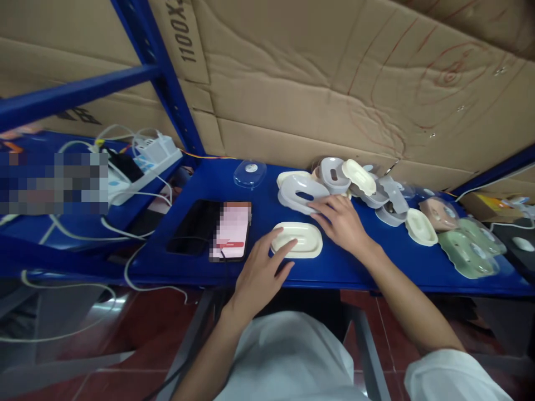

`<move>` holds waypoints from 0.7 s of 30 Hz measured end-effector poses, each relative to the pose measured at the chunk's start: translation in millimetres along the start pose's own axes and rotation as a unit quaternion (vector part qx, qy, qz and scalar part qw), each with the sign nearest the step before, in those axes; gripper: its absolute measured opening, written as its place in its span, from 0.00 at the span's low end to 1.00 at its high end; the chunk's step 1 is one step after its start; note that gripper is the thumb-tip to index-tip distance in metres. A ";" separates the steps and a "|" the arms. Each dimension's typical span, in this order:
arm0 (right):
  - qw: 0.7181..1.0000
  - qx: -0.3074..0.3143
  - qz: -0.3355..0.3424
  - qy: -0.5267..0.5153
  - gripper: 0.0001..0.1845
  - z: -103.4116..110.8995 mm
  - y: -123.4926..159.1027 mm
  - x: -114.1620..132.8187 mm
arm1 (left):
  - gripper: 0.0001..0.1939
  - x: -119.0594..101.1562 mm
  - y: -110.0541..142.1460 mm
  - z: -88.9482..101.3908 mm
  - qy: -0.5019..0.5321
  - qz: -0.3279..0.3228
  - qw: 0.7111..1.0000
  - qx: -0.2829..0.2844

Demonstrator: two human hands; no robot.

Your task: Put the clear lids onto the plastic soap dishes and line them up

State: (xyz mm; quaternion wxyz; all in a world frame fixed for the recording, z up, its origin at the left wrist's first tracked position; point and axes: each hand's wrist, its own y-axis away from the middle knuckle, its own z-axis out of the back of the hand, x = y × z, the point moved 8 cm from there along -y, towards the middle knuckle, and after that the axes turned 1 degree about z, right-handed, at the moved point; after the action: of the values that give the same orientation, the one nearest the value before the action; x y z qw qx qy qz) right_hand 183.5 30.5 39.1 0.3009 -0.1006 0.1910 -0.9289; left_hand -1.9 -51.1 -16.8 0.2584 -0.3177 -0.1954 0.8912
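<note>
A cream oval plastic dish (301,240) lies on the blue shelf (376,267) in front of me. My left hand (261,273) rests at its left end, fingers stretched onto its rim and holding nothing. My right hand (340,221) reaches just past the dish, fingers spread on the edge of a grey-white oval shell (297,192). Behind that shell lies a heap of similar grey and cream shells (359,181).
Two phones (217,229) lie left of the dish, with a clear oval lid (249,172) behind them. Cream, pink and green shells (468,250) trail to the right. A power strip with chargers and white cables (142,161) fills the left shelf. Cardboard backs the shelf.
</note>
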 end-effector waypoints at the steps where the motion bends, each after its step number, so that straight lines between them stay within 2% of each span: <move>1: 1.000 0.007 0.007 -0.018 0.20 7.5 15.6 7.0 | 0.25 1.2 0.2 2.4 0.003 0.008 1.000 -0.011; 4: 0.996 0.051 0.026 -0.065 0.20 14.1 55.9 27.3 | 0.29 3.0 -0.2 5.4 0.015 0.019 1.000 -0.015; 7: 0.993 0.068 0.032 -0.088 0.20 6.6 76.5 39.1 | 0.24 2.6 -0.8 2.1 0.024 0.013 1.000 0.008; 10: 0.990 0.071 0.045 -0.112 0.18 -5.8 79.2 42.9 | 0.16 1.1 -0.8 -2.1 0.026 -0.002 0.999 0.023; 15: 0.977 0.067 0.036 -0.199 0.18 -21.9 78.6 34.4 | 0.15 -0.7 -1.2 -6.1 0.006 -0.011 0.999 0.032; 19: 0.977 0.065 0.032 -0.202 0.17 -17.8 81.4 30.6 | 0.14 -1.2 -1.8 -6.1 0.006 -0.008 0.999 0.031; 21: 0.980 0.068 0.032 -0.183 0.17 -11.3 69.8 28.3 | 0.13 -1.2 -1.9 -4.9 0.015 -0.006 1.000 0.025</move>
State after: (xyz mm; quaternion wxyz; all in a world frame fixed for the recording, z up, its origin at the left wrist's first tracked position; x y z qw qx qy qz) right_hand 193.8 -35.2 1.9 0.3670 -0.2417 0.0720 -0.8954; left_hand 2.8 -49.4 -18.8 0.2744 -0.3236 -0.1714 0.8891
